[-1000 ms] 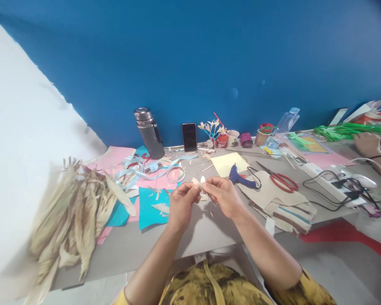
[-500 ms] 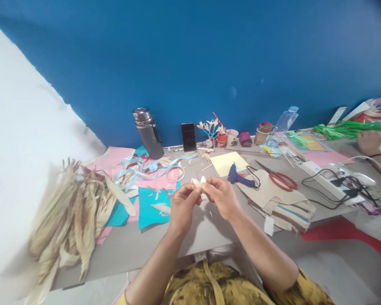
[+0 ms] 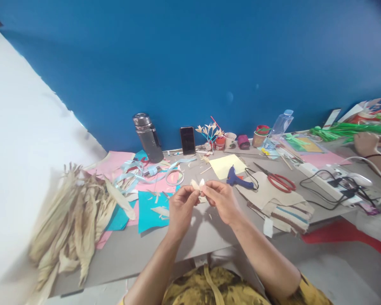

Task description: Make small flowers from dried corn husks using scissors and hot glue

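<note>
Between my two hands is a small cream flower-like piece of corn husk (image 3: 195, 185) with pointed petals standing up. My left hand (image 3: 183, 207) pinches it from the left, thumb against fingers. From the other side my right hand (image 3: 221, 201) pinches it too, fingertips almost meeting the left ones. The lower part of the piece is hidden by the fingers. Husk scraps lie on a blue paper sheet (image 3: 146, 218) left of my hands. A blue glue gun (image 3: 239, 178) rests to the right, near red-handled scissors (image 3: 281, 183) on a folded cloth (image 3: 263, 192).
Dried corn husks (image 3: 79, 224) are heaped at the left. Along the wall stand a thermos (image 3: 149, 137), a phone (image 3: 187, 140), finished husk flowers (image 3: 209, 131) and a plastic bottle (image 3: 281, 125). A power strip (image 3: 330, 184) with cables lies right; another person's hand (image 3: 366, 144) is beyond.
The camera view has shifted slightly. Both hands keep their pinch on the husk flower, whose petals now show a little more spread apart.
</note>
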Available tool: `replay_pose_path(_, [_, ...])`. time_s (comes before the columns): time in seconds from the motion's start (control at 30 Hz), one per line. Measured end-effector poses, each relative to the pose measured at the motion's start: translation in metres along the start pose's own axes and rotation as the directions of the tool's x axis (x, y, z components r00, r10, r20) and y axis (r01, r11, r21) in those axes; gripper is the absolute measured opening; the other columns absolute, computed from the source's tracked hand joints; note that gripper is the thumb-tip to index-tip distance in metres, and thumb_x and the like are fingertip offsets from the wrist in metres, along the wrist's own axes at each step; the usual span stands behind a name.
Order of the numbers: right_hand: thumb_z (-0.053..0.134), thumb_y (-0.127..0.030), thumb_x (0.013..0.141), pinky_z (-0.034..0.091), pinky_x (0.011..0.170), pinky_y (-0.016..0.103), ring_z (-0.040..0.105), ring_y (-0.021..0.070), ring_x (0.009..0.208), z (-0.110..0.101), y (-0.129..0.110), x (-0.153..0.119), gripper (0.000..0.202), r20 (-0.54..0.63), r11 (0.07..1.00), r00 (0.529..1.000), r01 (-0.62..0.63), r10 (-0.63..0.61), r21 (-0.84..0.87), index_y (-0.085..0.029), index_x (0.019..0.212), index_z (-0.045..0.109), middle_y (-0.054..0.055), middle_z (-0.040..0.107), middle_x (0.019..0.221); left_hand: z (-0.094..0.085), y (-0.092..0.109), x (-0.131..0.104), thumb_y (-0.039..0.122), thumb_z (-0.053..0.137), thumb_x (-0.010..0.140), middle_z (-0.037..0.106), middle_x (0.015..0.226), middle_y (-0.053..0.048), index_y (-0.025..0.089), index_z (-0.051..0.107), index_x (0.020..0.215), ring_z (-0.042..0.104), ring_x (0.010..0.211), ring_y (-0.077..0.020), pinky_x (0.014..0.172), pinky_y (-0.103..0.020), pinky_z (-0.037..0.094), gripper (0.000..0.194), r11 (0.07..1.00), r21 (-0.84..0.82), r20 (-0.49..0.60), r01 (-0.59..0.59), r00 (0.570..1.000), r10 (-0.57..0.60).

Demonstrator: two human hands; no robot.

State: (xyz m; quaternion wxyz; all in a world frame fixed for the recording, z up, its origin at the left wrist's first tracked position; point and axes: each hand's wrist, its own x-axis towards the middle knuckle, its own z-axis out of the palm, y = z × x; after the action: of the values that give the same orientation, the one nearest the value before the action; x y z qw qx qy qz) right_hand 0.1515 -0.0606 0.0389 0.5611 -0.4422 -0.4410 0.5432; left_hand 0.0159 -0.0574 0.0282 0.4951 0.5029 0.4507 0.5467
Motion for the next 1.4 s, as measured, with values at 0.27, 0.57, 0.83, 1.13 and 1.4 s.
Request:
replay_pose_path(0.27, [0.072, -0.049, 0.077, 0.02, 0.047, 0.025, 0.026, 0.007, 0.045, 0.0, 0.003, 0.0, 0.036, 0.038, 1.0, 0.999, -0.002, 0.001, 0.021, -0.016, 0.065, 0.063, -0.008, 0.037, 0.044, -0.002, 0.008, 0.001, 0.029, 0.074, 0.075, 0.064, 0.063, 0.0, 0.018, 0.069, 0.072, 0.053, 0.057, -0.0114, 0.058, -0.023, 0.044, 0.013, 1.0, 0.013, 0.03, -0.012, 0.999, 0.011])
replay_pose_path(0.57, [0.074, -0.045, 0.075, 0.021, 0.046, 0.023, 0.029, 0.0061, 0.046, 0.0, 0.005, 0.0, 0.032, 0.026, 0.999, 1.0, -0.009, 0.008, 0.043, -0.015, 0.068, 0.066, -0.004, 0.051, 0.052, -0.005, -0.003, 0.002, 0.04, 0.068, 0.084, 0.059, 0.06, 0.002, 0.018, 0.061, 0.078, 0.053, 0.055, -0.0112, 0.058, -0.023, 0.042, 0.024, 0.998, 0.02, 0.081, -0.063, 0.995, 0.062])
replay_pose_path(0.83, [0.077, -0.043, 0.07, 0.021, 0.043, 0.022, 0.031, 0.0068, 0.045, 0.002, 0.011, -0.001, 0.028, 0.021, 0.998, 0.998, -0.057, 0.057, -0.005, -0.016, 0.073, 0.068, -0.003, 0.054, 0.052, -0.007, -0.016, 0.005, 0.04, 0.072, 0.08, 0.057, 0.059, 0.002, 0.018, 0.062, 0.077, 0.052, 0.054, -0.0108, 0.055, -0.023, 0.04, 0.024, 0.997, 0.0, 0.006, -0.083, 0.997, 0.083])
replay_pose_path(1.13, [0.075, -0.045, 0.074, 0.025, 0.046, 0.023, 0.036, 0.0079, 0.048, -0.002, 0.007, 0.0, 0.029, 0.038, 0.999, 0.999, 0.039, -0.038, -0.019, -0.017, 0.072, 0.067, -0.003, 0.053, 0.053, -0.007, -0.017, 0.006, 0.038, 0.071, 0.081, 0.055, 0.056, 0.004, 0.019, 0.063, 0.077, 0.049, 0.053, -0.0098, 0.056, -0.022, 0.04, 0.021, 0.998, -0.048, 0.071, -0.04, 0.997, 0.044])
replay_pose_path(1.4, [0.083, -0.039, 0.069, 0.018, 0.043, 0.019, 0.03, 0.004, 0.047, -0.014, 0.0, 0.011, 0.029, 0.093, 0.964, 0.993, -0.096, 0.075, 0.25, -0.015, 0.07, 0.066, -0.006, 0.048, 0.053, -0.008, -0.02, 0.007, 0.036, 0.076, 0.077, 0.059, 0.06, 0.002, 0.017, 0.064, 0.073, 0.05, 0.054, -0.0095, 0.056, -0.023, 0.039, 0.022, 0.984, -0.161, 0.113, 0.07, 0.992, -0.053])
